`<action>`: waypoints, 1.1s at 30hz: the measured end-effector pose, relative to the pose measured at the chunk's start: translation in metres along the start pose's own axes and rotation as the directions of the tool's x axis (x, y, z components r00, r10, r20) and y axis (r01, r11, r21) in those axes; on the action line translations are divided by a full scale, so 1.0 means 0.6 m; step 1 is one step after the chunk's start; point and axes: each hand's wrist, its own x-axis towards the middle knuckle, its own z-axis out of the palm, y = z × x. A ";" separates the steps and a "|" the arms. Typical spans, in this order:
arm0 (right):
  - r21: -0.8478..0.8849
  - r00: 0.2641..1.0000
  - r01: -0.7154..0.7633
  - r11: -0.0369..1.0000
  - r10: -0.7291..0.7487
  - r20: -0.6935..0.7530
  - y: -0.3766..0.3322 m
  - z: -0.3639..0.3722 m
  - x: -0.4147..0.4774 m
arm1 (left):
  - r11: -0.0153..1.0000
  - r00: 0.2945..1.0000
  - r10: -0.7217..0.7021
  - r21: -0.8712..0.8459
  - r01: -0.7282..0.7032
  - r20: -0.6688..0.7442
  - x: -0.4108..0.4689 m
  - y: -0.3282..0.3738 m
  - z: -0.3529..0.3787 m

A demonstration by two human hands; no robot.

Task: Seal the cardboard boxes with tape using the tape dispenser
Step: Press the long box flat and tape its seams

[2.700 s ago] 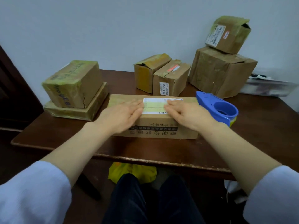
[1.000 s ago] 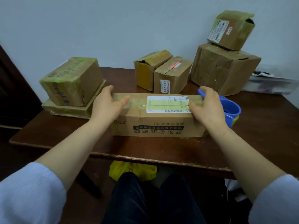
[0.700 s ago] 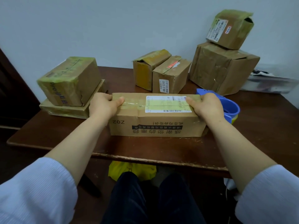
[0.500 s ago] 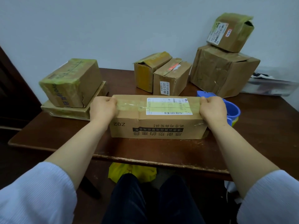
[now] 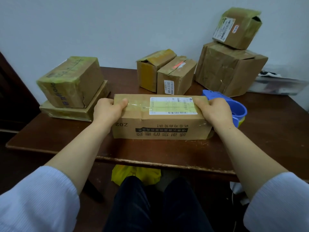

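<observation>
A long cardboard box point(image 5: 160, 124) with a white and yellow label lies across the middle of the brown table point(image 5: 267, 139); clear tape runs along its top seam. My left hand point(image 5: 107, 111) grips its left end, thumb on top and fingers curled over the end. At the right end my right hand point(image 5: 215, 113) grips the same way. The blue tape dispenser point(image 5: 237, 108) sits on the table just behind my right hand, untouched and partly hidden by it.
Two stacked boxes point(image 5: 71, 87) stand at the left. A pair of small boxes point(image 5: 167, 72) sits behind the long box. A big box point(image 5: 229, 71) with a smaller one point(image 5: 237, 27) on top stands at the back right against the wall.
My hands slid apart from the middle of the box's top to its two ends and closed around them. The box sits slightly more square to me.
</observation>
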 end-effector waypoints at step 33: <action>0.047 0.993 0.112 0.993 -0.113 0.026 0.003 -0.030 -0.028 | 0.454 0.749 0.176 0.623 -0.638 0.639 -0.014 0.067 -0.002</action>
